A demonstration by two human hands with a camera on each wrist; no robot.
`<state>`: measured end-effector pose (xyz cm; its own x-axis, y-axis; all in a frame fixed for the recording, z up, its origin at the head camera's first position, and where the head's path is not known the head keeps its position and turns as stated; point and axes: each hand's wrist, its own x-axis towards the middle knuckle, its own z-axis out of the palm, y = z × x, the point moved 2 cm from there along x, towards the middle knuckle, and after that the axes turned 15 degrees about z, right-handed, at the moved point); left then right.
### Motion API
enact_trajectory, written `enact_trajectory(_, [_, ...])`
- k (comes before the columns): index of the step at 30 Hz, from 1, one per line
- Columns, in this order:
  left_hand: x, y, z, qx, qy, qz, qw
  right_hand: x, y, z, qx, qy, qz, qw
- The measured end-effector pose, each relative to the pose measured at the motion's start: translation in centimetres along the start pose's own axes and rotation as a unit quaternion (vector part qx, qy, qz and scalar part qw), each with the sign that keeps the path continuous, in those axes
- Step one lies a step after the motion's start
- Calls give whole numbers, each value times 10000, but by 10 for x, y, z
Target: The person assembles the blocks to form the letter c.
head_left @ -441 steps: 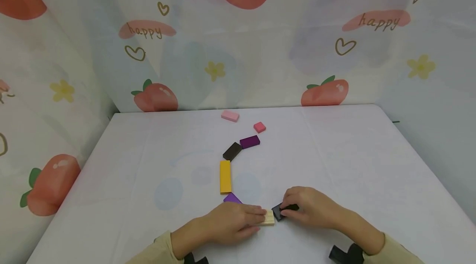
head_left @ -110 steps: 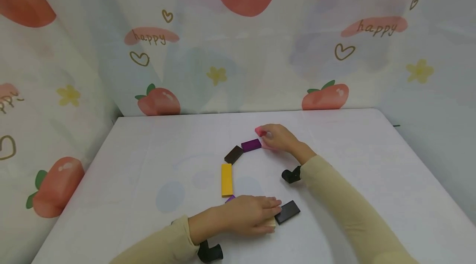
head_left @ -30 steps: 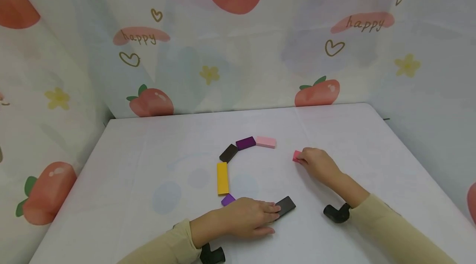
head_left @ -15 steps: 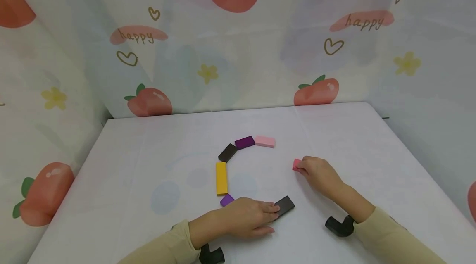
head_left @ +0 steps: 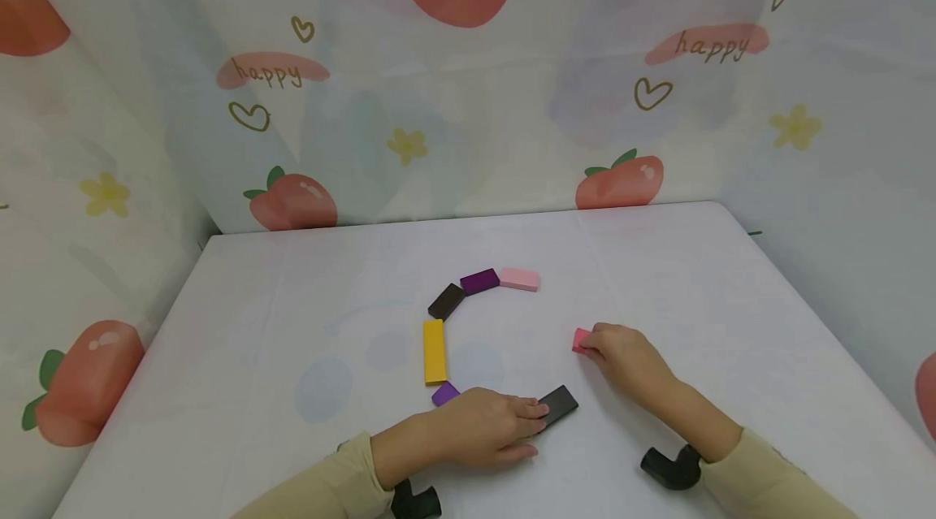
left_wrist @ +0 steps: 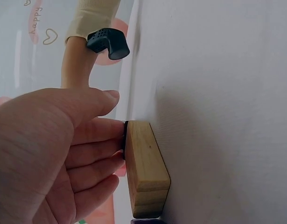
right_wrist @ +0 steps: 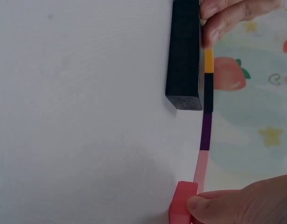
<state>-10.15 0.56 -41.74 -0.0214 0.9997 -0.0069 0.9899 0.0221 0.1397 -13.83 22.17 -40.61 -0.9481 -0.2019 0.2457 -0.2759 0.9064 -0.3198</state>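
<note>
My left hand (head_left: 486, 426) lies palm down with fingers extended, its fingertips on the near end of a black block (head_left: 559, 405). A plain wooden block (left_wrist: 148, 163) sits under this hand, hidden in the head view. My right hand (head_left: 629, 356) pinches a small coral-pink block (head_left: 580, 340) between thumb and fingers, at the table surface beyond the black block and apart from it. A curved row runs from the purple block (head_left: 444, 394), partly covered by my left hand, through yellow (head_left: 435, 352), dark brown (head_left: 446, 302) and dark purple blocks (head_left: 479, 282) to a light pink block (head_left: 519, 279).
A white cloth covers the table (head_left: 307, 291). Behind it hangs a curtain (head_left: 504, 121) printed with fruit and "happy". Black wrist devices are on the left (head_left: 415, 500) and right wrists (head_left: 671, 469).
Since the earliest frame, the light pink block has moved from the back to the dark purple block's end. My right hand left the black block, took the coral-pink block and lately slid it nearer.
</note>
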Motion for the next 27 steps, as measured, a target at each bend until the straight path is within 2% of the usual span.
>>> enact_trajectory(11, [1, 0, -1, 129, 42, -3, 9999, -13, -7, 0, -184, -152, -148, 9996])
enact_trajectory(20, [3, 1, -1, -51, -32, -104, 9999, -21, -11, 2, 144, 246, -561, 9980])
enact_trajectory(23, [3, 1, -2, -42, -34, -111, 9999, -24, -15, 3, 137, 141, -541, 9983])
enact_trajectory(27, [3, 1, -2, -44, -30, -99, 9999, -26, -19, 2, -3, -143, -271, 9995])
